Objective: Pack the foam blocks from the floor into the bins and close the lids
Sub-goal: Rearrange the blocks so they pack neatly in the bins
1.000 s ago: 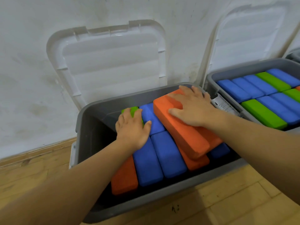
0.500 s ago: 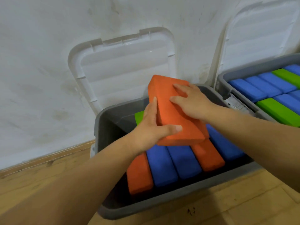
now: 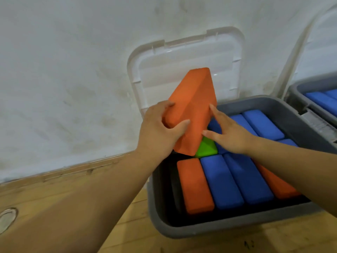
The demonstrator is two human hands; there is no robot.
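An orange foam block (image 3: 193,105) stands tilted on end over the back left of the grey bin (image 3: 182,230). My left hand (image 3: 160,132) grips its lower left edge, thumb on the front face. My right hand (image 3: 229,132) lies with straight fingers against the block's right side. Inside the bin lie an orange block (image 3: 195,185), blue blocks (image 3: 222,181), a green block (image 3: 207,147) under the raised one, and another orange block (image 3: 273,183) partly hidden by my right arm. The bin's white lid (image 3: 182,59) leans open against the wall.
A second grey bin (image 3: 299,88) with blue blocks stands to the right, its white lid (image 3: 317,42) also open against the wall. The floor is wooden boards (image 3: 54,189), with a round metal fitting (image 3: 8,218) at the far left.
The orange block has been lifted from lying across the packed blocks and swung up on end toward the bin's back left. My left hand took hold of it; the view shifted left.
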